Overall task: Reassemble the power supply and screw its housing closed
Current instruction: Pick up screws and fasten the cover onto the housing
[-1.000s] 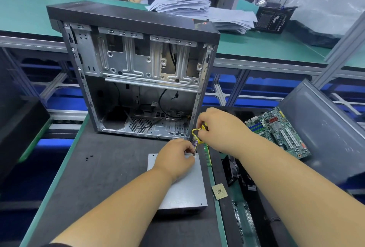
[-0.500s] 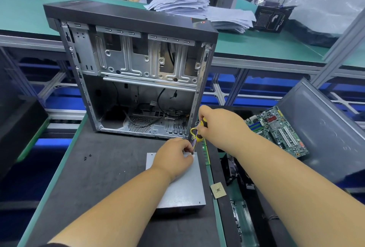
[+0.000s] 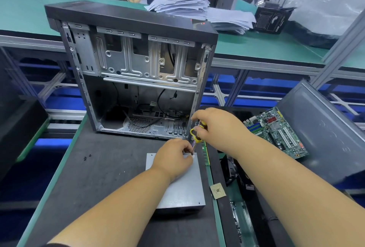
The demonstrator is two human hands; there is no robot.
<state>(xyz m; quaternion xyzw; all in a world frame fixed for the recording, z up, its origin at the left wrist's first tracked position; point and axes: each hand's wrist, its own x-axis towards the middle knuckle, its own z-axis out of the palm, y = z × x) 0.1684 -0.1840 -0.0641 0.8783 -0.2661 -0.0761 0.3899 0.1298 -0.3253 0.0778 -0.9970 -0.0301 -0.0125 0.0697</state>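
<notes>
Raised slightly since a moment ago, the right hand (image 3: 215, 128) grips the screwdriver (image 3: 198, 135) upright over the power supply's (image 3: 177, 185) far right corner on the desk (image 3: 94, 177); the left hand (image 3: 174, 157) pinches there.

- A dark grey mat with a green edge (image 3: 94, 177) covers the work table.
- A tall open black and silver metal computer case (image 3: 138, 65) stands at the back.
- A flat grey metal power supply box (image 3: 185, 191) lies in front of it.
- A few tiny black screws (image 3: 87, 156) sit to the left.
- A small square gold chip (image 3: 217, 190) lies just beside the box.
</notes>
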